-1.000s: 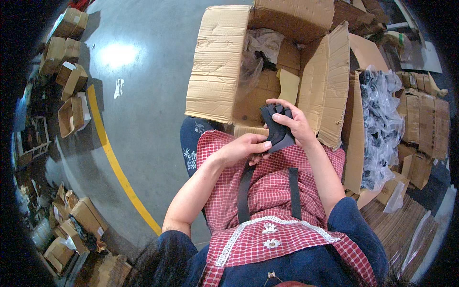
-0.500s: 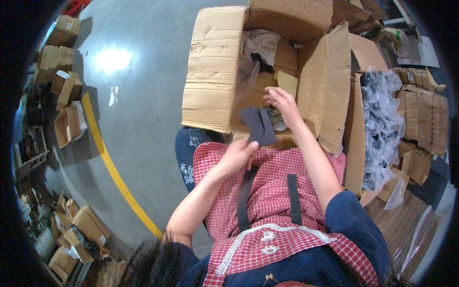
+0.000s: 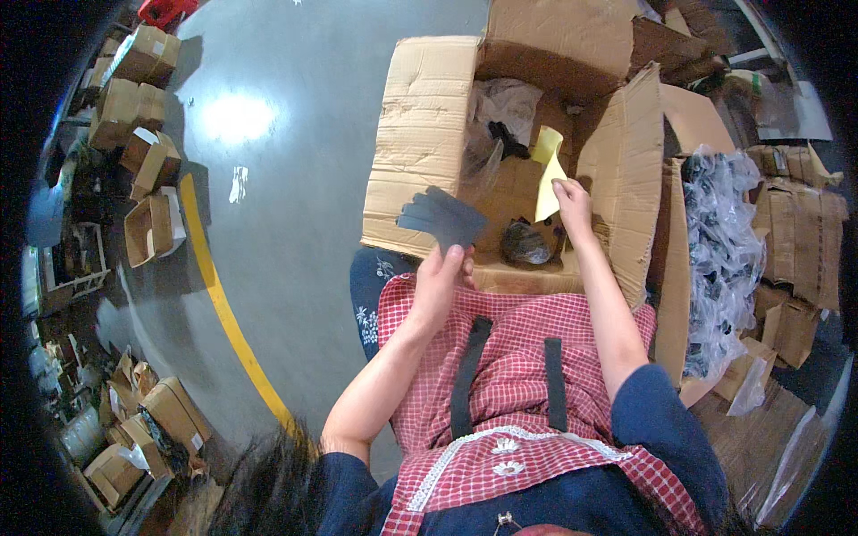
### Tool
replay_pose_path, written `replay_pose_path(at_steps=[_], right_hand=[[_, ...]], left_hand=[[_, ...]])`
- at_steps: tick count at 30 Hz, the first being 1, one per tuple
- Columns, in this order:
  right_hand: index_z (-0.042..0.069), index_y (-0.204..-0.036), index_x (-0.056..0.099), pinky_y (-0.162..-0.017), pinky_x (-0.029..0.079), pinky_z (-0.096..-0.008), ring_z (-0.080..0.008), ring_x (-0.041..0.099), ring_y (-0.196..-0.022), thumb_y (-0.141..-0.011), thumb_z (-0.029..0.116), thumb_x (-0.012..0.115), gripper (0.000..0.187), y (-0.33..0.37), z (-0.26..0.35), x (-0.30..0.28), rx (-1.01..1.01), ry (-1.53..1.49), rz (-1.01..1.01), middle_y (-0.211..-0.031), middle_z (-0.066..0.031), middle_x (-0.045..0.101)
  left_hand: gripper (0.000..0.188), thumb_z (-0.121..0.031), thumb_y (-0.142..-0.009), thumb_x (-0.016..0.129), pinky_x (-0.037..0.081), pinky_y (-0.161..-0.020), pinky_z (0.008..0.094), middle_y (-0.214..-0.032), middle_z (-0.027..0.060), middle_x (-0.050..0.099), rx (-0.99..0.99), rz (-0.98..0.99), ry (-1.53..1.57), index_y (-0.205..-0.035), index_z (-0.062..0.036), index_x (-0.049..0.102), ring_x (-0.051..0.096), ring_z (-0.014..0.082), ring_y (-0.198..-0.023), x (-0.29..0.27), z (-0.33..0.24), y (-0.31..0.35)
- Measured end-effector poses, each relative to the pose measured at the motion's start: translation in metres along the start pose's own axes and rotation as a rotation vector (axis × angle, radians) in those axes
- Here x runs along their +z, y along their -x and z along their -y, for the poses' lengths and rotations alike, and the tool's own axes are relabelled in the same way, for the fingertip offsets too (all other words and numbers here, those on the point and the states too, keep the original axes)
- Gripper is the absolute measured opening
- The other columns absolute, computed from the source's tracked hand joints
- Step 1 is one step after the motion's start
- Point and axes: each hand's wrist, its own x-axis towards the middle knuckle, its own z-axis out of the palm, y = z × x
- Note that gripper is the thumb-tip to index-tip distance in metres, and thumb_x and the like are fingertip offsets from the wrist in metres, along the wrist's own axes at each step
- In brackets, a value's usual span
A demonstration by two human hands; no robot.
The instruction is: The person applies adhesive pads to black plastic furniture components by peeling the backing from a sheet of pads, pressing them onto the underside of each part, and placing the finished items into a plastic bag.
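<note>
My left hand (image 3: 441,275) grips the lower end of several dark grey flat pieces (image 3: 442,214), fanned out above the near left part of an open cardboard box (image 3: 420,134); their material is unclear. My right hand (image 3: 574,204), inside the box's right side, pinches the edge of a curved yellow sheet (image 3: 550,174). Below that sheet, a clear plastic bag (image 3: 525,243) with something dark in it rests in the box. Crumpled translucent plastic (image 3: 505,103) and a black item (image 3: 509,140) lie toward the back left inside.
A second carton (image 3: 672,259) stands close on the right, beside many clear bags (image 3: 719,259) with dark contents. More cardboard boxes (image 3: 800,219) are stacked beyond. Across the grey floor, a yellow line (image 3: 223,308) runs before a row of boxes (image 3: 147,165) on the left.
My right hand has taken hold of the yellow sheet and raised it from the box. My left hand has tilted the grey pieces left, fanning them out. The whole view has shifted slightly.
</note>
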Motion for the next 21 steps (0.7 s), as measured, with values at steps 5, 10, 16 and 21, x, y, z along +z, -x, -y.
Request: replay_pose_path(at_steps=[5, 10, 16, 21], right_hand=[[-0.001, -0.103, 0.076, -0.089, 0.05, -0.0282, -0.0181, 0.066, -0.1, -0.089, 0.005, 0.067, 0.018, 0.088, 0.122, -0.106, 0.023, -0.452, 0.144, -0.107, -0.0109, 0.073], [-0.007, -0.095, 0.076, -0.089, 0.053, -0.0306, -0.0231, 0.069, -0.097, -0.079, -0.007, 0.065, 0.019, 0.177, 0.15, -0.185, 0.128, -0.906, 0.242, -0.107, -0.015, 0.073], [-0.006, -0.11, 0.072, -0.089, 0.055, -0.0331, -0.0221, 0.068, -0.106, -0.081, -0.002, 0.069, 0.03, 0.247, 0.134, -0.195, 0.284, -1.273, 0.365, -0.119, -0.0136, 0.07], [-0.002, -0.123, 0.067, -0.091, 0.053, -0.0313, -0.0179, 0.067, -0.107, -0.079, -0.007, 0.067, 0.044, 0.288, 0.123, -0.2, 0.294, -1.147, 0.306, -0.122, -0.0077, 0.07]], left_hand=[[0.026, -0.027, -0.106, 0.05, 0.05, -0.092, 0.0352, -0.097, 0.004, 0.062, 0.223, 0.003, 0.153, -0.116, -0.0033, 0.056, 0.063, 0.0185, -0.091, 0.011, -0.018, 0.02], [0.034, -0.023, -0.105, 0.048, 0.048, -0.093, 0.0326, -0.114, 0.0126, 0.062, 0.269, 0.108, 0.367, -0.122, 0.0057, 0.056, 0.059, 0.0203, -0.103, 0.049, -0.04, 0.077], [0.03, -0.02, -0.104, 0.049, 0.048, -0.083, 0.0286, -0.109, 0.0098, 0.062, 0.177, 0.357, 0.313, -0.12, 0.0039, 0.055, 0.057, 0.0164, -0.093, 0.089, -0.03, 0.128], [0.029, -0.02, -0.104, 0.049, 0.049, -0.08, 0.0277, -0.104, 0.0076, 0.063, 0.201, 0.314, 0.098, -0.12, 0.003, 0.057, 0.058, 0.0152, -0.088, 0.123, -0.025, 0.153]])
